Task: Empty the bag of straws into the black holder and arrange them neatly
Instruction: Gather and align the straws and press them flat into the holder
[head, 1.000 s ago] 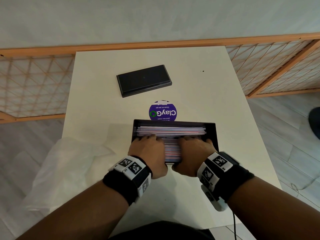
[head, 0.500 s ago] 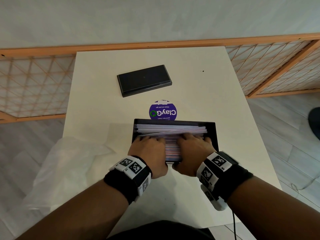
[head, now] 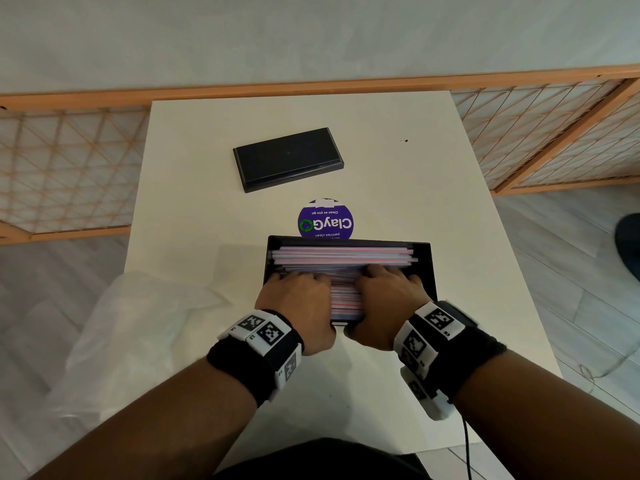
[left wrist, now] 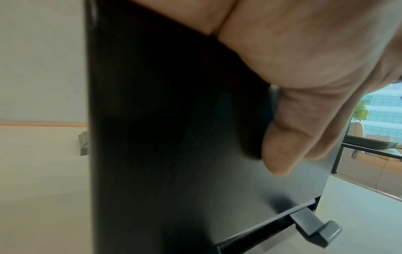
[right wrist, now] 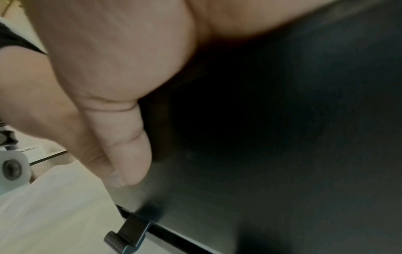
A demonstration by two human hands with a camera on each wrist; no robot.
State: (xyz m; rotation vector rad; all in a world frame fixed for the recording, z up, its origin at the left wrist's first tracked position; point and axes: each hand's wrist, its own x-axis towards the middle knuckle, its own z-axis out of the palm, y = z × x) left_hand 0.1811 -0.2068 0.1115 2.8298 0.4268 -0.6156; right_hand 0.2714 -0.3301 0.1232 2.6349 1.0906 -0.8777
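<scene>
The black holder (head: pixel 425 261) stands open near the table's front edge, full of pink and white straws (head: pixel 343 254) lying lengthwise. My left hand (head: pixel 299 284) and right hand (head: pixel 388 282) clasp its near wall side by side. Their fingers curl over the rim onto the straws. In the left wrist view my thumb (left wrist: pixel 280 154) lies against the holder's outer front wall (left wrist: pixel 174 137). The right wrist view shows the same: thumb (right wrist: pixel 130 154) on the black wall (right wrist: pixel 282 137). My hands hide the nearer straws.
A flat black lid (head: pixel 287 159) lies farther back on the white table (head: pixel 398 168). A purple round sticker (head: pixel 325 221) sits just behind the holder. The crumpled clear plastic bag (head: pixel 138 323) lies off the table's left front. A small black tab (left wrist: pixel 315 230) juts from the holder's base.
My fingers have shifted slightly over the straws. The far straws, skewed half a second ago, now lie more parallel against the back wall. The holder has not moved.
</scene>
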